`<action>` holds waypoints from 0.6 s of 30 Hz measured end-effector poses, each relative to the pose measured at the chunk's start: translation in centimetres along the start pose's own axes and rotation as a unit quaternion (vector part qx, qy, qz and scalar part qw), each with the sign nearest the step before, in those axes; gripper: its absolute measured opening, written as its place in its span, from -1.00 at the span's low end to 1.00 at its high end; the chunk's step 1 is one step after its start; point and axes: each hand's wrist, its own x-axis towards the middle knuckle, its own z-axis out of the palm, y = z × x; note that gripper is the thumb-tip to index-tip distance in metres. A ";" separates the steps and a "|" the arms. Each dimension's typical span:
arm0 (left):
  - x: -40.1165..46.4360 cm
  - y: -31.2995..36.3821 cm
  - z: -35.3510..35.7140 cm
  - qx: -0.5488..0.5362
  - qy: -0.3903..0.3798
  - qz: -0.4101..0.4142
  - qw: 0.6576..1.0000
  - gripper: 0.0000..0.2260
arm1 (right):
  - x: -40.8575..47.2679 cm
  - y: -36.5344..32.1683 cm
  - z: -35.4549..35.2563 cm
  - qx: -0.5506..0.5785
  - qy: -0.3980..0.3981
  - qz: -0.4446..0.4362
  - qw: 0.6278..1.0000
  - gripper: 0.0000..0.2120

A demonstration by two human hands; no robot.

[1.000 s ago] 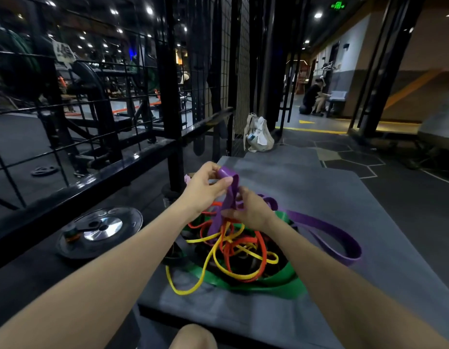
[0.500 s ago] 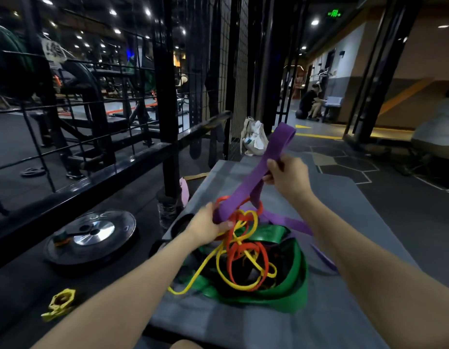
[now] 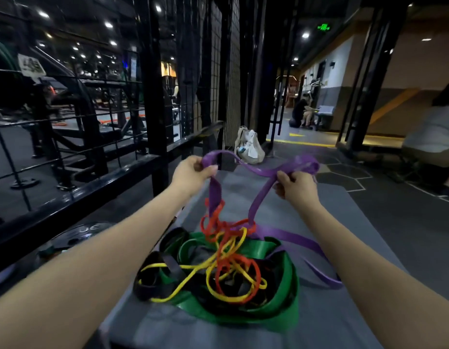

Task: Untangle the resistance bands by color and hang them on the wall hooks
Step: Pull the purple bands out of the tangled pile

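Observation:
A tangle of resistance bands lies on a grey mat [image 3: 319, 321]: a wide green band [image 3: 286, 295], a thin yellow one [image 3: 190, 278], an orange one [image 3: 243, 268] and a black one [image 3: 152, 283]. A purple band [image 3: 258, 170] is lifted above the pile, its two strands running down into the orange loops. My left hand [image 3: 190, 172] grips the purple band at its left bend. My right hand [image 3: 296, 182] grips it at the right, with bunched purple band behind the fingers. More purple band [image 3: 301, 241] trails on the mat to the right. No wall hooks are visible.
A black metal rail and cage frame [image 3: 92, 187] runs along the left, with a weight plate [image 3: 79, 235] on the floor below. A pale bag [image 3: 248, 146] sits beyond the mat. One person [image 3: 435, 132] crouches at the right edge, and another sits far back.
My left hand has risen from the pile to the purple band's left bend. My two hands now hold the purple band spread apart, higher above the tangle.

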 end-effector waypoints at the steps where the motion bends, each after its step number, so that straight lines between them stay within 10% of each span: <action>1: 0.2 0.7 0.1 -0.001 -0.007 0.004 1.000 -0.92 | 0.0 0.4 0.5 0.018 -0.012 0.012 1.000 -0.68; 6: -0.3 1.9 1.9 -0.034 -0.051 0.000 0.998 -0.87 | -1.3 2.7 2.1 0.041 -0.097 0.045 0.993 -0.90; 13: 0.3 2.9 3.1 -0.118 -0.092 0.007 0.989 -0.91 | -2.0 2.6 3.0 0.119 -0.205 0.029 0.971 -0.43; 18: 0.1 3.5 5.9 -0.188 -0.181 -0.028 0.965 -0.90 | -2.1 1.3 5.1 0.149 -0.158 0.007 0.976 -0.67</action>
